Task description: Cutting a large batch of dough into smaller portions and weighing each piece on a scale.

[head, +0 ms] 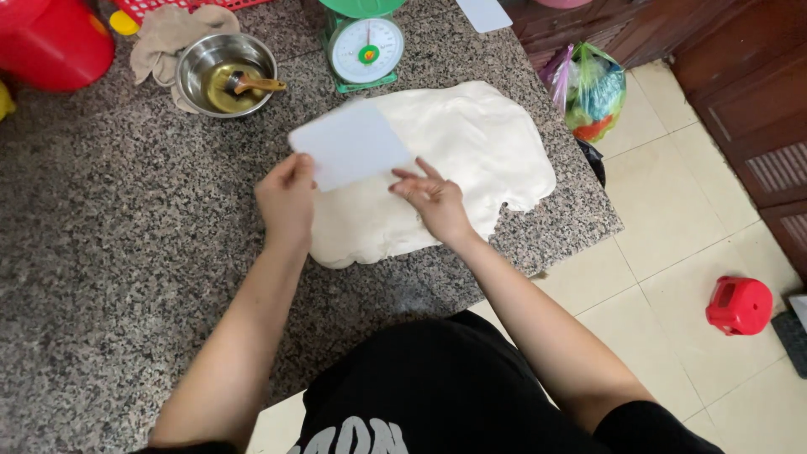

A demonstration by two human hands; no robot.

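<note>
The counter [109,210] is speckled granite, polished but only faintly shiny. On it the dough [471,143] looks soft, matt and smooth, slightly puckered at its edges. The scraper [351,145] is thin white plastic, flat and matt. The bowl [220,59] is shiny steel holding glossy oil; the cloth [172,34] beside it is limp beige fabric. The floor [672,244] tiles are smooth, pale, dully gleaming.

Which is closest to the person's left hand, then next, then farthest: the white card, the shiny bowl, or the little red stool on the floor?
From the left hand:
1. White scraper card, held in its fingers, over the dough.
2. Steel bowl, up the counter to the left.
3. Red stool, far right on the floor.
</note>
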